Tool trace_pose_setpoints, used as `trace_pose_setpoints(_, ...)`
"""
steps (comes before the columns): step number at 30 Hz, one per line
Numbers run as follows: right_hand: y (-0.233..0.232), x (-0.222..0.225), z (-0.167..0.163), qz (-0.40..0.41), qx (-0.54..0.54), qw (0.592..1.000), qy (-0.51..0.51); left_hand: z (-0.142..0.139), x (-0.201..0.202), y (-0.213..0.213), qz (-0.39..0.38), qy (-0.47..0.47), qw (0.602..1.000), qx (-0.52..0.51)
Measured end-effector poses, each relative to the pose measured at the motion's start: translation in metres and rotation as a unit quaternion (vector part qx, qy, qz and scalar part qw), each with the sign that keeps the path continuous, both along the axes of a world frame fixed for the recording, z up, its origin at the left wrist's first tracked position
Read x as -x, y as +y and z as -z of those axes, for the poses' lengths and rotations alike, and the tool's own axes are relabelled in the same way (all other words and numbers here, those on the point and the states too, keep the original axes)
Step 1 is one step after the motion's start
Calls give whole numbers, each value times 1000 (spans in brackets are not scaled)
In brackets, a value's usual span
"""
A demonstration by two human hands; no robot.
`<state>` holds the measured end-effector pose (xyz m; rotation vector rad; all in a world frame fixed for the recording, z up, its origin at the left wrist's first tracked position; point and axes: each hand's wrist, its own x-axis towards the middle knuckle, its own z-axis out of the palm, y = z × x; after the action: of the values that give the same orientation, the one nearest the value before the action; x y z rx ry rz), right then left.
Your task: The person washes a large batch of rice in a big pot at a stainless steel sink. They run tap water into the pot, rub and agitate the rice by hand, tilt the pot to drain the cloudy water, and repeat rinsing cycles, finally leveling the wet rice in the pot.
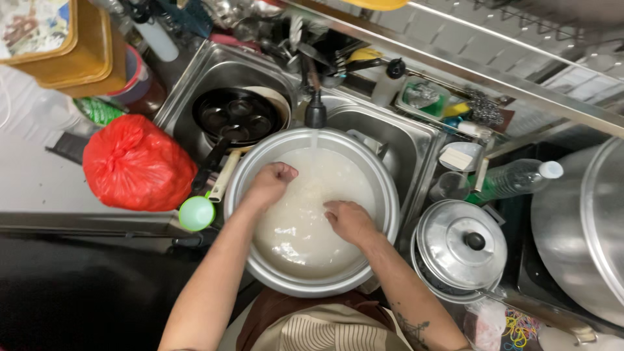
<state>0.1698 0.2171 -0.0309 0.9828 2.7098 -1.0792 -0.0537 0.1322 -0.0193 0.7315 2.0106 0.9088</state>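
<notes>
In the head view, a large round metal bowl is sitting mouth-up in the right-hand basin of a steel sink, being round it has no long axis, and a thin stream from the black tap is falling into the cloudy white water filling it. The left hand is dipping in at the far left side with its fingers curled together, while the right hand is resting in the water nearer the middle, fingers pointing left and lying close together, clamped on nothing I can make out. A black moulded pan is lying in the left basin, a red plastic bag is sitting on the desk to the left, and a lidded metal pot is standing just right of the bowl.
</notes>
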Motion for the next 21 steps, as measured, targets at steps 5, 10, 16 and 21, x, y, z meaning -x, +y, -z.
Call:
trace_pose_setpoints(5,9,1,11,22,0,1000,-3,-17,-4,15,-42,-233,972,-4)
trace_pose_setpoints(10,11,3,52,19,-26,999,32,14,-56,78,134,-42,980,-141)
trace_pose_setpoints(16,7,3,87,39,27,990,134,22,-189,191,281,232,906,-216)
trace_pose_setpoints(21,-3,-3,73,146,289,910,260,23,-259,244,330,265,891,-164)
